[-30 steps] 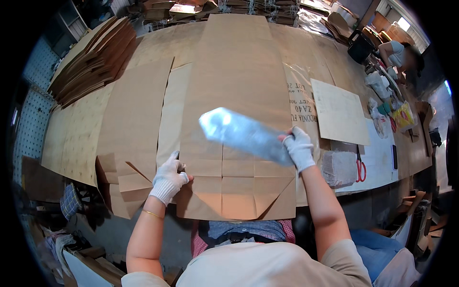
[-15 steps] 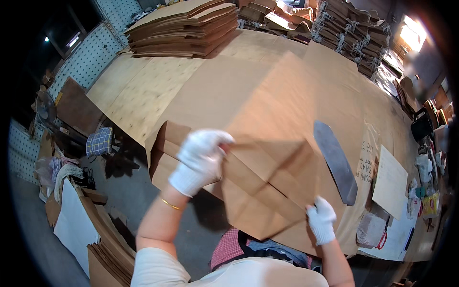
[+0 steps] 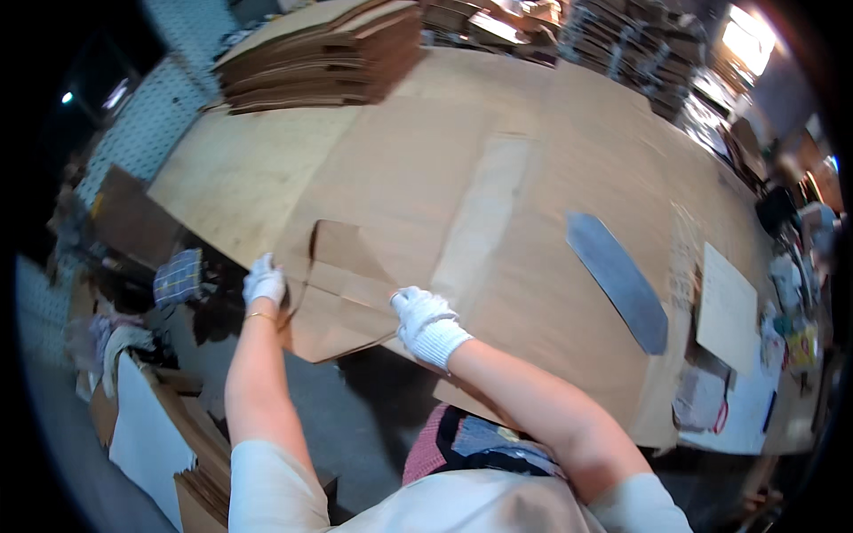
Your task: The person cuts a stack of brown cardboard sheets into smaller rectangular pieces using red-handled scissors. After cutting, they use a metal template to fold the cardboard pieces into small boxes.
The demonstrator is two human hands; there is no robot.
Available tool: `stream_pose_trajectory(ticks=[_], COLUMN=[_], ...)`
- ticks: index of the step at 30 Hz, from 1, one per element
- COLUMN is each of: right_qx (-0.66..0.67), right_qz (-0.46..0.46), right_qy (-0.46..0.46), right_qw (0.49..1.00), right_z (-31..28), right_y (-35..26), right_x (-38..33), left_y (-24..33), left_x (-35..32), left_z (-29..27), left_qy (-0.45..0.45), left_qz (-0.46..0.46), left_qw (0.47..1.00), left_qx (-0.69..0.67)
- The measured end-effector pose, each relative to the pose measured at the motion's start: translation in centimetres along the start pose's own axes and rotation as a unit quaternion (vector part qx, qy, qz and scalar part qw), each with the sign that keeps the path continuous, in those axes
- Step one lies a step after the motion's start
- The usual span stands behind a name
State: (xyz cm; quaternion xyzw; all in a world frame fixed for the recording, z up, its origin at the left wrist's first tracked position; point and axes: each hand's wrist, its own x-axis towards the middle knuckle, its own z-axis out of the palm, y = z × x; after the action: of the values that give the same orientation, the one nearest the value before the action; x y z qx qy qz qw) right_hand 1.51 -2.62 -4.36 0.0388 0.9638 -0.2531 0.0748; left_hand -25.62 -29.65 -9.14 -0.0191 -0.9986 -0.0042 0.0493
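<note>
Fingertips (image 3: 402,300) – perhaps under cardboard flap (image 3: 342,293)

wide plywood table (image 3: 222,182) filled room centre. cardboard stacks (image 3: 329,49) lay at far edge, more stacks (image 3: 635,53) behind. pegboard wall (image 3: 155,120) stood at left. bright light (image 3: 746,40) glared top right. grey floor (image 3: 355,426) ran below.

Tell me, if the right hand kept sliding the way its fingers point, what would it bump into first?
The right hand points up-left across the folded cardboard flap. It would probably meet the raised flap edge first, then flat cardboard sheet; depth is hard to judge.
</note>
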Motion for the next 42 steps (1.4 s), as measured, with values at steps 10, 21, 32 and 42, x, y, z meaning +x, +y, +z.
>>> stream_pose_trajectory(ticks=[10, 21, 32, 42], right_qx=[-0.077, 0.102, 0.102, 0.189], right_qz=[0.229, 0.513, 0.465, 0.331], right_qy=[0.188, 0.269, 0.341, 0.401], right_qw=[0.952, 0.809, 0.811, 0.833], right_z=[-2.2, -2.8, -1.3, -2.5], right_y=[17.4, 19.0, 21.9, 21.3], right_x=[-26.0, -33.4, -35.2, -36.1], left_y=[13.5, 26.7, 26.8, 26.1], left_x=[-18.5, -27.7, -28.1, -26.3], left_z=[-13.0, -6.0, -5.6, -4.3], left_qy=[0.015, 0.001, -0.032, -0.046], left_qz=[0.422, 0.620, 0.614, 0.630], left_qw=[0.834, 0.744, 0.751, 0.718], left_qx=[-0.357, -0.249, -0.241, -0.293])
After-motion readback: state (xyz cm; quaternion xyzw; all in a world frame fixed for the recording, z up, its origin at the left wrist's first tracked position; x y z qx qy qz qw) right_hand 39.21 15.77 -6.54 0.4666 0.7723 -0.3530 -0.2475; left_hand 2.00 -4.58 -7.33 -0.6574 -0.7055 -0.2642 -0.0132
